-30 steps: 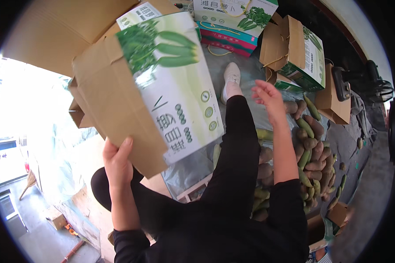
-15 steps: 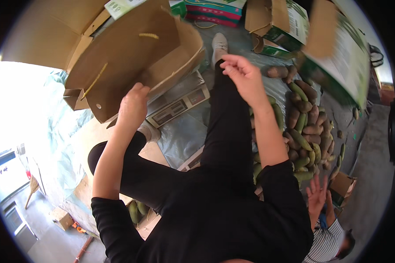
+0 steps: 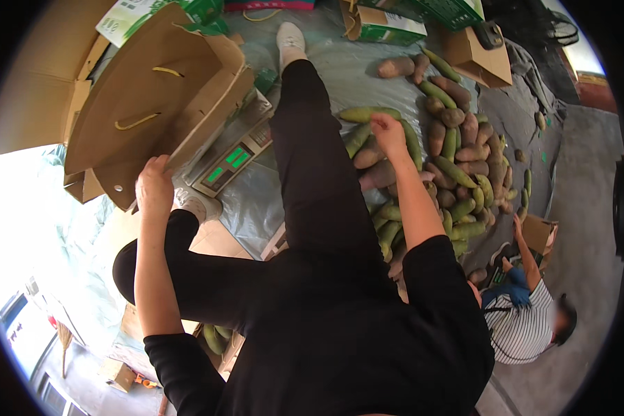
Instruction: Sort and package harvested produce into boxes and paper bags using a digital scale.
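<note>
A big opened cardboard box (image 3: 128,104) with yellow cord handles stands on a digital scale (image 3: 218,170), whose display glows green. My left hand (image 3: 154,187) is at the box's near edge, fingers curled over the rim. On my right, my right hand (image 3: 390,135) is over the near side of a vegetable pile, fingers bent together at the end of a long green radish (image 3: 357,114). The fingertips are partly hidden, so a firm grip on the radish cannot be made out. Brownish-red tubers (image 3: 475,152) lie mixed among the green ones.
Green-and-white cartons (image 3: 395,28) stand at the far side. A cardboard box (image 3: 475,59) sits beyond the pile. At the lower right a co-worker in a striped shirt (image 3: 523,326) reaches to another box (image 3: 537,232). Plastic sheeting (image 3: 326,59) covers the floor.
My right hand has come down from the air to the vegetable pile. The scale's display now shows lit. A green-and-white carton at the right has left its place. The co-worker's raised hand has lowered.
</note>
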The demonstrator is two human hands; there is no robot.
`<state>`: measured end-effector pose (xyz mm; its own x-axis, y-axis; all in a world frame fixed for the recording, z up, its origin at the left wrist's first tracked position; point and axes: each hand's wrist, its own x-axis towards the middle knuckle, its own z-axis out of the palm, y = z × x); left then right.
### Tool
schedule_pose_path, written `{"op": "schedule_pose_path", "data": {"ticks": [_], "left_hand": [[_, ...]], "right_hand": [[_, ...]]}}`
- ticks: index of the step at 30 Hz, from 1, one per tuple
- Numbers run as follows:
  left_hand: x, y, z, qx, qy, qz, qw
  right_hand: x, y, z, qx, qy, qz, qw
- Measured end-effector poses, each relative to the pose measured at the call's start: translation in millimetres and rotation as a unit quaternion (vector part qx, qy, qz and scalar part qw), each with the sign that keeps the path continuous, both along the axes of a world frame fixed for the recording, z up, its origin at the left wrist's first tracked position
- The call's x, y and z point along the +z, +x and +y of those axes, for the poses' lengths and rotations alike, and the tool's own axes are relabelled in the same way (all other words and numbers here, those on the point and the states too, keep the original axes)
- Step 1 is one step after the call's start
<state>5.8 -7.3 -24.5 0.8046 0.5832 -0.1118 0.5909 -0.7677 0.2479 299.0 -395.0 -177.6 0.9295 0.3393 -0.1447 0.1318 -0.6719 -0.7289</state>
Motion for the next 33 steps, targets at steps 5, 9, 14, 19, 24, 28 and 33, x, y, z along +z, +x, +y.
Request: {"op": "schedule_pose_path", "data": {"ticks": [5,9,14,19,24,28,33], "left_hand": [[2.7,11.3,-14.2,-0.035,-0.002,-0.004,0.999],[1.3,8.3,-19.8,-0.035,0.001,-0.007,0.999],[0.8,13.8,-17.4,-0.024,-0.002,0.006,1.0],[-0.1,15.8,-19.6,-0.012,0.013,0.01,1.0],[2.2,14.7,-23.4,-0.001,0.034,0.017,0.999],[-0.9,13.5,-20.8,0.008,0.023,0.037,0.999],[-2.2,14.9,-18.7,0.004,0.021,0.03,0.999]], "right_hand": [[-61.5,-20.8,-76.7,-0.031,-0.163,0.058,0.985],[-77.9,-60.3,-96.7,-0.054,-0.25,0.078,0.963],[-67.1,-84.3,-71.5,0.188,-0.378,-0.057,0.905],[-74.7,-93.4,-63.6,0.394,-0.424,-0.072,0.812],[-96.7,-100.2,-82.3,0.472,-0.446,-0.232,0.724],[-99.4,-97.4,-69.5,0.512,-0.548,-0.216,0.625],[-78.6,-91.4,-73.6,0.463,-0.521,-0.18,0.695]]}}
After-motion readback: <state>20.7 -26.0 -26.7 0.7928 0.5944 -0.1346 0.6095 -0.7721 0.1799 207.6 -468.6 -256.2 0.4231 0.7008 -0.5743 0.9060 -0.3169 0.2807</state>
